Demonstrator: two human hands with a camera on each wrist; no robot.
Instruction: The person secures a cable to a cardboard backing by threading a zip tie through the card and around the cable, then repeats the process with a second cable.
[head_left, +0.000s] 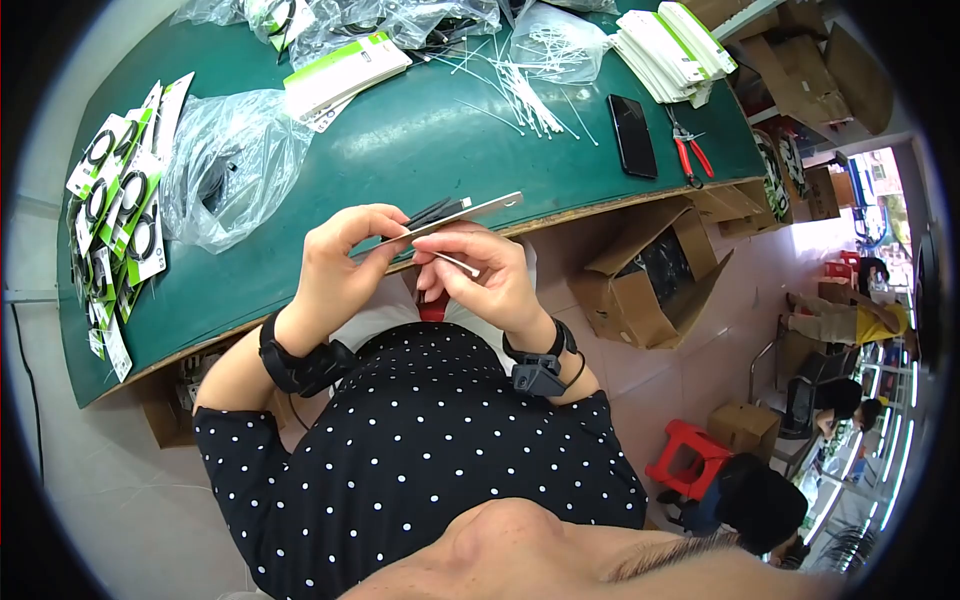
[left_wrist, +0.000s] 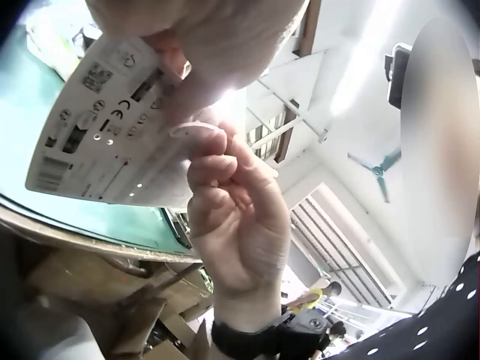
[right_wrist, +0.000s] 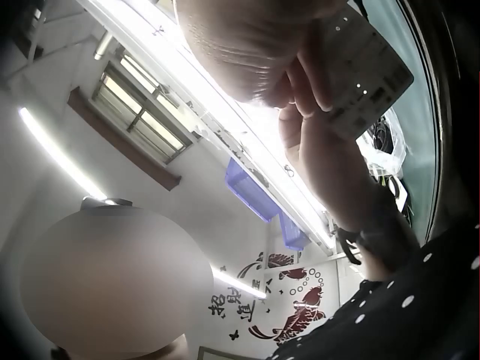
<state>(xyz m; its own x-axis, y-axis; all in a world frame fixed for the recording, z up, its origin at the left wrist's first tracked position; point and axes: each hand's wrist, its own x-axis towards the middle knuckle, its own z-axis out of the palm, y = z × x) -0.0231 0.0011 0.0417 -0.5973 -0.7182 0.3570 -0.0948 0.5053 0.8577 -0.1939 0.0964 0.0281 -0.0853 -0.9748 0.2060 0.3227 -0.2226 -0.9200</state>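
Observation:
A printed card (head_left: 487, 208) with a black cable (head_left: 432, 213) on its upper face is held above the table's front edge. The left hand (head_left: 345, 262) pinches the card's near end between thumb and fingers. The right hand (head_left: 487, 277) is at the card's underside, its thumb and fingers pinching a thin white tie (head_left: 455, 262). In the left wrist view the card's back (left_wrist: 90, 127) shows print and a barcode, and the tie (left_wrist: 196, 126) curves beside the right fingertips. The right wrist view shows the card (right_wrist: 367, 75) partly behind the hands.
Carded cables (head_left: 120, 200) lie at the left beside a clear plastic bag (head_left: 235, 160). White ties (head_left: 530, 100), a card stack (head_left: 345, 75), a black phone (head_left: 632, 136) and red-handled pliers (head_left: 692, 150) lie farther back. An open carton (head_left: 650, 275) stands below the table.

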